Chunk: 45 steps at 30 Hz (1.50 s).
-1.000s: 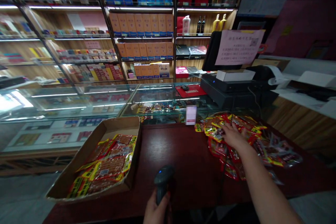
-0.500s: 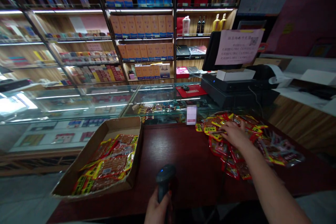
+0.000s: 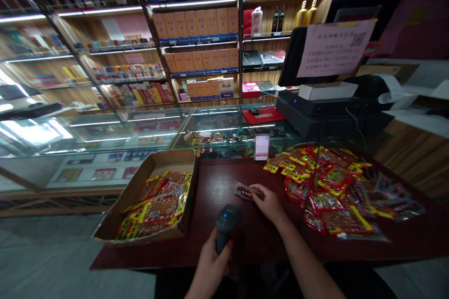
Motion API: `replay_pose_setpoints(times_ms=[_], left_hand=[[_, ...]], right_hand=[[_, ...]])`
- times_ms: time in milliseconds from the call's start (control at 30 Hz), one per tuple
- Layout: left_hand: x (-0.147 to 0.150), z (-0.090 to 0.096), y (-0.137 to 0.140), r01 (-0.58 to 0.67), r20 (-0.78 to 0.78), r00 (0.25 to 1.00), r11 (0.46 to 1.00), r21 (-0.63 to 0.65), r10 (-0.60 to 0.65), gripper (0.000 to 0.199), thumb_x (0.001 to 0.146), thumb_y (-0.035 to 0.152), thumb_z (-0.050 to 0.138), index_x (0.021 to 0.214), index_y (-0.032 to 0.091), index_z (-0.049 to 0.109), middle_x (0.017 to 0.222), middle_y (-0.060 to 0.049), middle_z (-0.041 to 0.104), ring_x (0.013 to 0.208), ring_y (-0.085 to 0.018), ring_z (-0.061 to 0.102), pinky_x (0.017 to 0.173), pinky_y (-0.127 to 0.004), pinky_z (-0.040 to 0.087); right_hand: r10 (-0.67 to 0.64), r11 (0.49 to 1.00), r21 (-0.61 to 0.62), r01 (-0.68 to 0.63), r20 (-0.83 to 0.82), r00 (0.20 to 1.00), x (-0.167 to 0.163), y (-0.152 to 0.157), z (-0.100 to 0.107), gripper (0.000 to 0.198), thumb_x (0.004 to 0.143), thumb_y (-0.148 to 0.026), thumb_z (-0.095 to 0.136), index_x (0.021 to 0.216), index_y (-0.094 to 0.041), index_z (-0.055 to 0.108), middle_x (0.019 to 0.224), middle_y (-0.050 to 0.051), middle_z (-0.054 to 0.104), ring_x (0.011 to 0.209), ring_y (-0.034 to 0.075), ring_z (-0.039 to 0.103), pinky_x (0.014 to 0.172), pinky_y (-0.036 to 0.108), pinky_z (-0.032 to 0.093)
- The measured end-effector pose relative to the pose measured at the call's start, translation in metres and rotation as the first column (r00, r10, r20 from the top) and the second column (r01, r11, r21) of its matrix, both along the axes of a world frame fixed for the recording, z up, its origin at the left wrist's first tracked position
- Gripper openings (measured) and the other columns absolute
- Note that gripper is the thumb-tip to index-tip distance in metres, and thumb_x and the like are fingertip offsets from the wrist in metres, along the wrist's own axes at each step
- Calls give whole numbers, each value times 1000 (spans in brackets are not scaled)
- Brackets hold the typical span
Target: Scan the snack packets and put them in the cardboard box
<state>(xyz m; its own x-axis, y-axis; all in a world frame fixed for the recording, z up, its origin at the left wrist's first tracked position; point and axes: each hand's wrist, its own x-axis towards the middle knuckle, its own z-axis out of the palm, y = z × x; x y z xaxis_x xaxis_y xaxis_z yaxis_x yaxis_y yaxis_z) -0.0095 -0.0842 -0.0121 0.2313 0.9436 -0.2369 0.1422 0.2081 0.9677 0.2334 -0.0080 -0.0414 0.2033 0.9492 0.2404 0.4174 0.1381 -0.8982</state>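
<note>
My left hand (image 3: 214,257) is wrapped round the handle of a dark barcode scanner (image 3: 228,218), whose head has a small blue light. Pinched in my right hand (image 3: 268,201) is a small clear snack packet (image 3: 245,191) with dark contents, held over the table just beyond the scanner. To the right lies a loose pile of red and yellow snack packets (image 3: 336,177), some overlapping. More such packets (image 3: 157,210) lie inside an open cardboard box (image 3: 191,187) on the left.
The dark red wooden table (image 3: 213,177) meets a glass display counter (image 3: 157,126). A monitor (image 3: 291,58) with a pink paper sign (image 3: 336,49) stands on a black cash drawer (image 3: 305,112). A mouse (image 3: 254,111) rests on a red mat (image 3: 270,116). Lit shelves hold boxes and bottles.
My right hand has left the pile and moved left to the middle of the table, now holding a small packet. My left hand still grips the scanner. The view has shifted slightly.
</note>
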Motion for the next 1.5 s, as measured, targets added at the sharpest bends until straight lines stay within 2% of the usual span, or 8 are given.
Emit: replay_pose_setpoints(times_ms=[200,567,833,1000,1200,1267,1333,1500], left_hand=[[8,8,7,-23,-3,1000,999,-43,23,41,78,54,67,94,18,55,52,8,54,34,-7,43,33,-17,33],[7,11,6,-57,-14,998,997,-50,56,43,76,56,69,91,17,58,52,8,54,31,-7,43,33,-17,32],[7,10,5,-37,-18,999,999,-11,37,37,81,51,65,92,16,59,54,8,54,31,-6,44,34,-16,31],[7,10,6,-23,-39,999,1000,1,23,38,82,52,64,92,16,58,53,7,55,32,-6,43,34,-17,32],[8,14,5,-35,17,999,997,-69,36,36,80,52,65,90,19,54,52,8,56,31,-8,46,33,-17,33],[9,14,6,-43,16,999,996,-78,45,35,79,50,66,91,19,54,52,8,56,31,-8,47,32,-18,35],[9,13,6,-49,19,999,995,-85,51,34,79,48,66,92,19,54,50,9,56,30,-9,46,31,-18,36],[9,12,8,-44,25,999,995,-92,47,32,79,48,66,86,19,53,48,8,55,30,-9,46,31,-18,36]], right_hand=[[26,999,-37,-31,-122,992,11,-1,0,26,81,-28,60,104,-23,71,109,6,74,103,24,69,97,40,51],[48,999,-2,-48,-40,998,10,0,4,26,77,-21,57,97,-23,73,104,5,75,101,23,68,94,37,51],[38,999,-8,-39,-102,994,9,0,5,27,73,-21,55,94,-22,72,101,6,75,97,24,69,89,37,54],[30,999,-22,-32,-73,997,8,-1,7,24,75,-24,56,94,-23,72,101,5,75,98,24,69,92,37,52],[-47,998,-45,37,-239,970,6,-5,17,31,78,-39,62,102,-21,70,106,8,75,100,26,69,93,41,53],[-22,999,-50,9,-274,961,-9,-1,31,36,79,-41,64,107,-21,70,110,9,74,102,26,69,94,41,53],[86,991,-68,-114,-325,942,-39,7,49,38,79,-40,65,112,-21,69,111,8,74,97,25,70,86,39,57],[399,893,-32,-449,-408,821,-142,30,89,40,80,-37,65,118,-25,67,108,4,74,82,20,71,72,34,60]])
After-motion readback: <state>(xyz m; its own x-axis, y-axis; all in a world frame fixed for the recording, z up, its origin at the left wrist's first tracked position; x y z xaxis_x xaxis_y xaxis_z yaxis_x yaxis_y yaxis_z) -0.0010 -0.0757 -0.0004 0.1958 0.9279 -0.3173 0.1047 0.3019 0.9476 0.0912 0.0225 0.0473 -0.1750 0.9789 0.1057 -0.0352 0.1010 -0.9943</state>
